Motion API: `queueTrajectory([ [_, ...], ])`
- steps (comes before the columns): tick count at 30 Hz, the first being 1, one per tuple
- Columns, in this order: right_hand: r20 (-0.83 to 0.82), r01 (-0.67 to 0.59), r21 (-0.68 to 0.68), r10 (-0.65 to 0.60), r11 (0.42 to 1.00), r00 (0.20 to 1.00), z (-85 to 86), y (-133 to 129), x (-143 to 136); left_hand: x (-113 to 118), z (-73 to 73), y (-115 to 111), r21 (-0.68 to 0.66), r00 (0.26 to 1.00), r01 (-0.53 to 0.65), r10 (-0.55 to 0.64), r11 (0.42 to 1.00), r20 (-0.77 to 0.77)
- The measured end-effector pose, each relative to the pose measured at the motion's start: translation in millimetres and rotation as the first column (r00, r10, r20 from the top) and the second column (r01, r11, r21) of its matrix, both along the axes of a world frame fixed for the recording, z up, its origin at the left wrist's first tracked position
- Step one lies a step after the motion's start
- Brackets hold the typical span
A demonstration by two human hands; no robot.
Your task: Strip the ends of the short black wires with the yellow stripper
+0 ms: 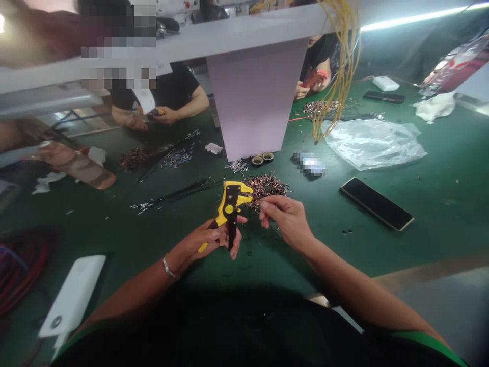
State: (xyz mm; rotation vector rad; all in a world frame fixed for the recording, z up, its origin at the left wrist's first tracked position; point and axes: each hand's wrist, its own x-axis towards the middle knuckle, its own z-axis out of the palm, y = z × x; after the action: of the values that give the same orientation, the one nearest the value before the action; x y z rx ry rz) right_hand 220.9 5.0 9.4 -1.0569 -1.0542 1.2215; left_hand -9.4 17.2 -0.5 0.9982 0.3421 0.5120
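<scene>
My left hand (217, 239) is closed around the handles of a yellow and black wire stripper (229, 209). The tool stands tilted upright, its jaws facing right and parted. Close to those jaws, my right hand (284, 216) pinches with thumb and forefinger; what sits between the fingertips is too small to make out. Just behind both hands lies a heap of short copper-coloured wire pieces (267, 186). A bundle of long black wires (179, 191) with bright ends stretches left of the stripper on the green table (305, 265).
A black phone (376, 204) and a clear plastic bag (376, 142) lie right. Two tape rolls (263, 158) sit by a white upright panel (255, 102). Yellow wires (338, 66) hang from a shelf. A white power bank (74, 295) lies front left. Other people work across the table.
</scene>
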Motion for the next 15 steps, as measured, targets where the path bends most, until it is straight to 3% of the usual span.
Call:
queueTrajectory([
  [15, 0.096, -0.121, 0.079, 0.114, 0.989, 0.989, 2.0, -0.7, 5.7, -4.8, -2.3, 0.9, -0.065, 0.998, 0.05, -0.048, 0.997, 0.034],
])
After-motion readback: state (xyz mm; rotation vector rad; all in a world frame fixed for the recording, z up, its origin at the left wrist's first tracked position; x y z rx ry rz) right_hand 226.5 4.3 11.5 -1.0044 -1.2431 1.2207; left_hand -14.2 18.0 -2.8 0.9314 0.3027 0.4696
